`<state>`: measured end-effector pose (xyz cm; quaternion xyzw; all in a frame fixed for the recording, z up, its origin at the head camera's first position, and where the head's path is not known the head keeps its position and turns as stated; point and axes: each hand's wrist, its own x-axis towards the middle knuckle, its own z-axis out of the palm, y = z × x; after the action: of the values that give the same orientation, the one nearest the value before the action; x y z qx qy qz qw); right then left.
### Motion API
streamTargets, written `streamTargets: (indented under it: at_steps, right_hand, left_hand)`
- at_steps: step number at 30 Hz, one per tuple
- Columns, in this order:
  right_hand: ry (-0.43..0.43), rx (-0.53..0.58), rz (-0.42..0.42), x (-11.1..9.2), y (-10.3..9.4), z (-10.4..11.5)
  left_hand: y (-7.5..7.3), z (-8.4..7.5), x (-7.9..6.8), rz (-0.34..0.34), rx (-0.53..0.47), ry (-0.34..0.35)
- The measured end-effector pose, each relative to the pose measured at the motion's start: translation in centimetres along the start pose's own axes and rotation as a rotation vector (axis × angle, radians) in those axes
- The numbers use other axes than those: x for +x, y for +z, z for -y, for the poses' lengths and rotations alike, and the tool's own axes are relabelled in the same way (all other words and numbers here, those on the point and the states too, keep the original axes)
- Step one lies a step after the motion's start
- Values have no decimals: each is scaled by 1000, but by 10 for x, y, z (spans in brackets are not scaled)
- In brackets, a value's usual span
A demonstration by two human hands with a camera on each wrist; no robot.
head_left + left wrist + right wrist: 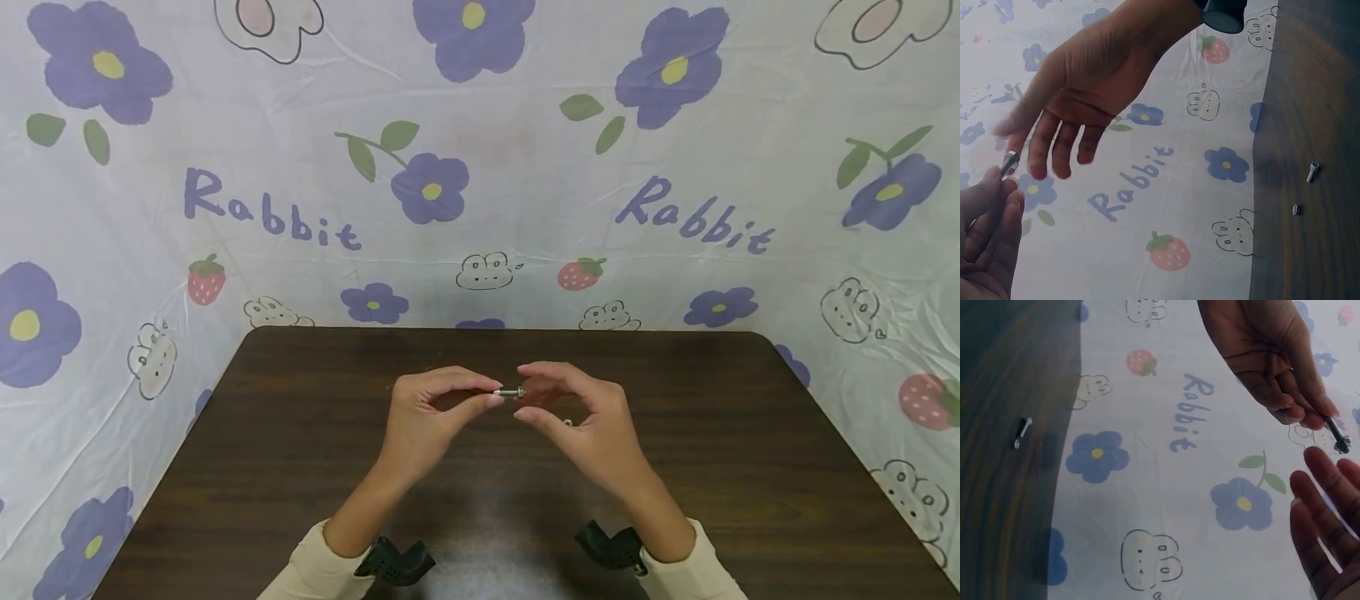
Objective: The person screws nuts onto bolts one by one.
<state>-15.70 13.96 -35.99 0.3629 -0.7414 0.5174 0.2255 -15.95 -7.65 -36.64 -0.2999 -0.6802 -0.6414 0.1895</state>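
Bolt (511, 392), head view: held roughly level above the bench (300, 500), one end pinched, the thicker end free.
Left grip (427, 421), head view: thumb and fingertips clamped on the bolt's left end.
Right grip (596, 421), head view: thumb and fingers apart, curved about the thicker end with a gap showing.
Heft, judged from the head view: probably light, stiff and hard to damage; being so small and smooth, it could well have rolled or slipped between fingertips.
Best hold: the slim end seemed right, since it left the thicker end clear for a second pinch.
Small metal piece (567, 422), head view: mostly hidden behind the right grip, too little to identify.
Thread, left wrist view: ridges showed along the shank, likely giving fingertips some bite; whether a nut or the bolt's own head formed the thick end could not be told.
Bench, left wrist view: a loose bolt (1314, 170) and a loose nut (1297, 209) lay separately, a pair the head view did not reveal.
Thick end, right wrist view: it stuck out past the left grip, just beside the right grip's spread fingers.
Bench, right wrist view: the loose bolt appeared from the other side; its spacing from the nut was unclear.
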Motion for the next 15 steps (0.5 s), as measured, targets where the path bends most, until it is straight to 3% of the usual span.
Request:
streamTargets:
  at_steps: [8,15]
  right_hand:
    - [-171,-3,-50,2,0,-4]
    - [-157,-20,-48,3,0,-2]
  left_hand:
    - [-1,0,0,4,-19,4]
    - [0,2,-1,17,-16,7]
